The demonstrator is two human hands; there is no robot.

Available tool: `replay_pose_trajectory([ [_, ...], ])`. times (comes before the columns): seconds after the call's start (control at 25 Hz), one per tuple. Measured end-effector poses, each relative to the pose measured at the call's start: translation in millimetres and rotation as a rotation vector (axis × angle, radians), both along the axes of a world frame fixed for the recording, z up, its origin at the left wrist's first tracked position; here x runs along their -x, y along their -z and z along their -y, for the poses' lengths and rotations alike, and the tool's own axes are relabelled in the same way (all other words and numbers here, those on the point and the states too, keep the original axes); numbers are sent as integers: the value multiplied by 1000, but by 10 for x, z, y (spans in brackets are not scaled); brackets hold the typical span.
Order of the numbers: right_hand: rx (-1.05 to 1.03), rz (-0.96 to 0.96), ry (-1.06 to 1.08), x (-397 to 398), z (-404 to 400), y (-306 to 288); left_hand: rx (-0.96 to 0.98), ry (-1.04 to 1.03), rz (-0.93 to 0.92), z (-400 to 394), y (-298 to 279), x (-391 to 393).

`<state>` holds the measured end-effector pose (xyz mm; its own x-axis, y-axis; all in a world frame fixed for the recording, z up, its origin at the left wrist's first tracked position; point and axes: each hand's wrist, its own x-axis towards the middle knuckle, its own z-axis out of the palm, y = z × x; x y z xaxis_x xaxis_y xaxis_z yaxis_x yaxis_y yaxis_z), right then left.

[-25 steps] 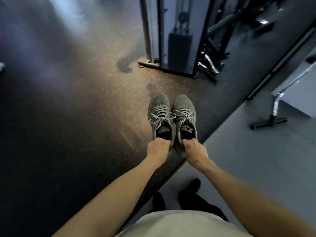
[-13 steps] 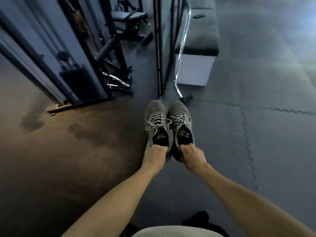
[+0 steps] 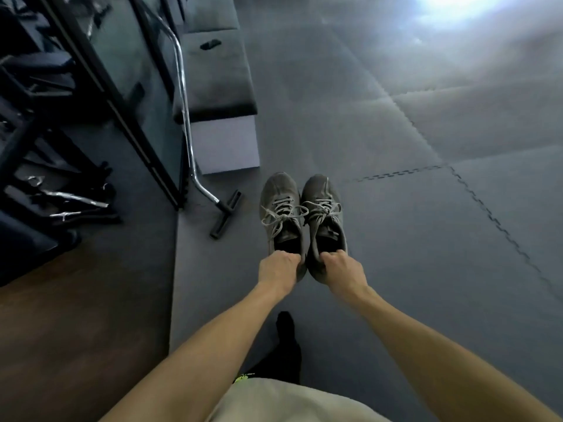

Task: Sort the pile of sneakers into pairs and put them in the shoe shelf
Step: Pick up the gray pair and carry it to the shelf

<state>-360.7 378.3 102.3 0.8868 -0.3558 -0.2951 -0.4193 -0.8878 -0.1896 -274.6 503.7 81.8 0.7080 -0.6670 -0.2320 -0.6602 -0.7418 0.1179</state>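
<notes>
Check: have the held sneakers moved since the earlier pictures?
Yes. The sneakers, still gripped by both hands, were carried rightward off the brown floor onto the grey mats.

- The pair of grey sneakers [image 3: 301,220], a second ago over the brown floor [image 3: 76,315] in front of the weight machine [image 3: 76,117], now hangs over the grey floor mats [image 3: 426,239], right of that machine.
- The padded bench [image 3: 213,71], earlier out of sight, now lies just beyond the sneakers' toes.
- A bright glare [image 3: 451,4] now shows far right of the bench.
</notes>
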Motion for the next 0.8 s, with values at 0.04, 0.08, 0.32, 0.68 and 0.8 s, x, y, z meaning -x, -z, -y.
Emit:
replay_pose_trajectory([
  [0.04,0,4,21,-140,215,24,5,18,1,238,30,-169],
  [0.08,-1,9,40,-298,426,54,3,38,0,469,54,-349],
  [0.32,-17,24,158,-1340,1629,114,28,131,-4,1773,79,-1511],
  [0.68,-43,73,241,-2915,3464,65,30,214,23,3718,43,-3217],
  [0.8,-31,86,210,-3480,4274,57,33,181,30,4506,63,-3791],
])
